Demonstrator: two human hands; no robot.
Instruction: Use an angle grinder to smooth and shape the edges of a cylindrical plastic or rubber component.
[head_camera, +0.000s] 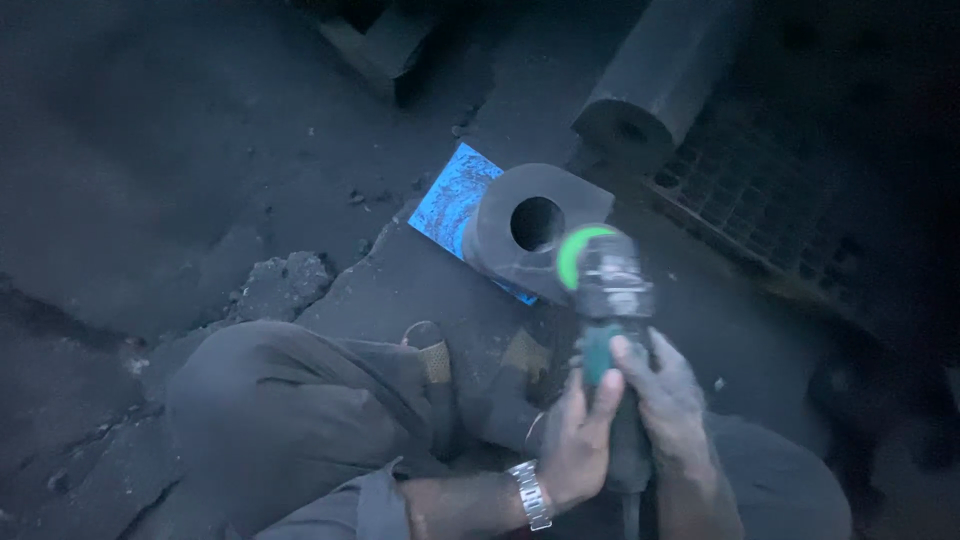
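Hands (625, 410) wrapped tight around angle grinder (608, 300)

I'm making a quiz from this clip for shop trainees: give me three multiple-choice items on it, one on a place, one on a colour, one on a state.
1. Where does the blue plate lie?
A. Under and beside the metal block
B. On the person's knee
C. Atop the grate

2. What colour is the curved guard on the grinder?
A. Red
B. Green
C. Yellow

3. How is the grinder held?
A. Lying on the ground untouched
B. In one hand only
C. In both hands

Answers:
1 A, the plate pokes out from beneath the block with the round hole, on the ground.
2 B, a bright green arc shows at the tool's head.
3 C, the left hand and right hand both wrap the handle.
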